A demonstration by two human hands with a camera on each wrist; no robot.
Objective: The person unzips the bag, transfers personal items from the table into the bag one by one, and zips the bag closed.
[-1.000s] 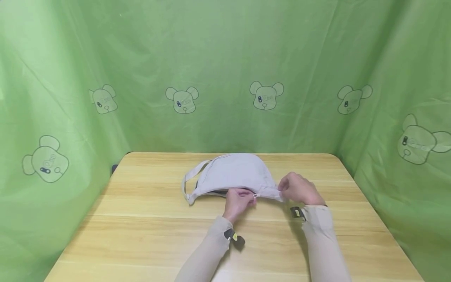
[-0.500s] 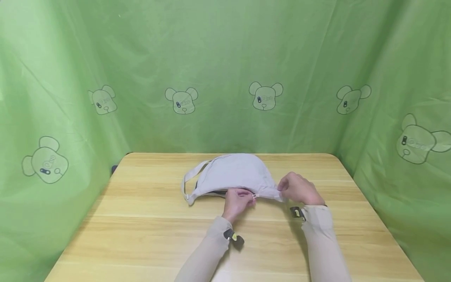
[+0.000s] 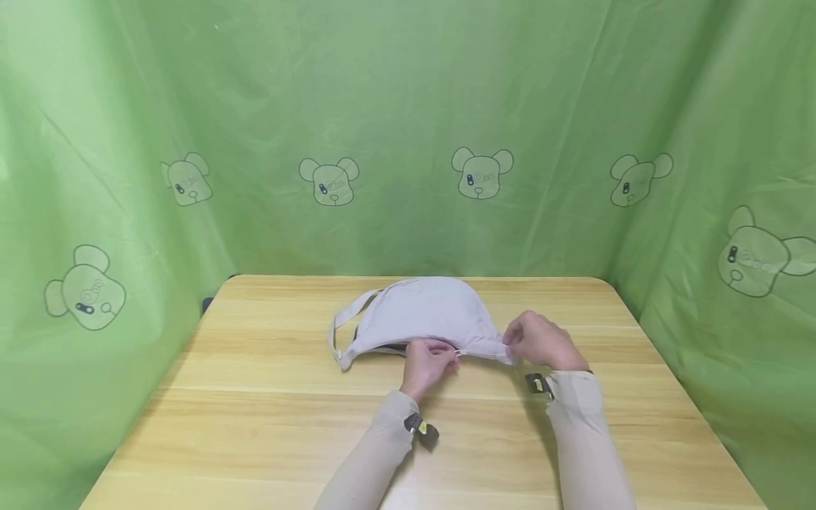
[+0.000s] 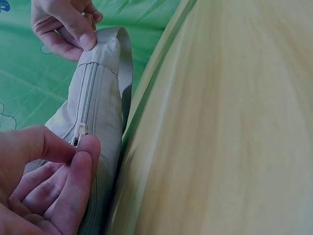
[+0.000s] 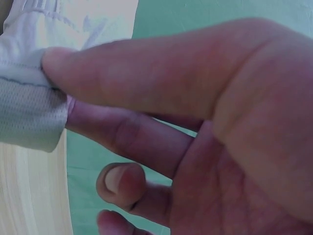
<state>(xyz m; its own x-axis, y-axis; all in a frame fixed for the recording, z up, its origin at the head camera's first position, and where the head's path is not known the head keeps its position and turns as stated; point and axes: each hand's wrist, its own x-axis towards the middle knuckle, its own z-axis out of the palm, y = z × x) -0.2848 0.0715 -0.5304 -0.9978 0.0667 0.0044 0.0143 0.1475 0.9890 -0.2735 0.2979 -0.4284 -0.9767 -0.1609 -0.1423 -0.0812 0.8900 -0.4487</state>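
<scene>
A pale grey crescent-shaped bag lies on the table, its zipped edge facing the person. At that edge my left hand pinches the pull of the zipper between thumb and forefinger. Right of the slider the zipper teeth are joined; to the left the seam gapes, with a dark inside showing. My right hand grips the bag's right end between thumb and forefinger, its other fingers loosely bent in the right wrist view. Most of the pull is hidden by the left fingertips.
The wooden table reaches out on all sides of the bag. A strap loops off the bag's left end. Green curtains with bear-head drawings hang behind and at both sides.
My left hand has shifted slightly left along the seam with the zipper pull, and a bit more of the zipper to its right is joined. The right hand stays put.
</scene>
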